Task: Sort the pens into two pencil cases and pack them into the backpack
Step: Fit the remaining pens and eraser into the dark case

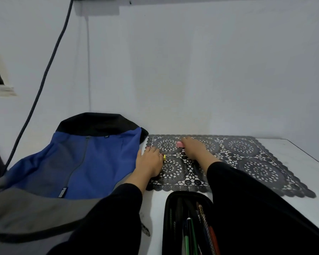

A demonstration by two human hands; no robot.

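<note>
Both hands reach forward out of black sleeves onto a black lace mat (pixel 247 157). Of the 2, the left hand (pixel 149 161) lies palm down at the mat's left edge, just beside the backpack (pixel 81 162), with its fingers bent onto the lace. A small yellow piece (pixel 164 157) shows at its thumb side, touching it, but I cannot tell whether the fingers grip it. The right hand (pixel 193 148) sits further back on the mat, thumb and fingertips pinching a pink eraser (pixel 180 144). The blue, grey and black backpack lies flat on the left of the white table (pixel 302 162). 1 black pencil case (pixel 167 218) lies open at the near edge, between the forearms, with pens (pixel 191 230) inside. A dark cable (pixel 44 80) hangs down the wall
</note>
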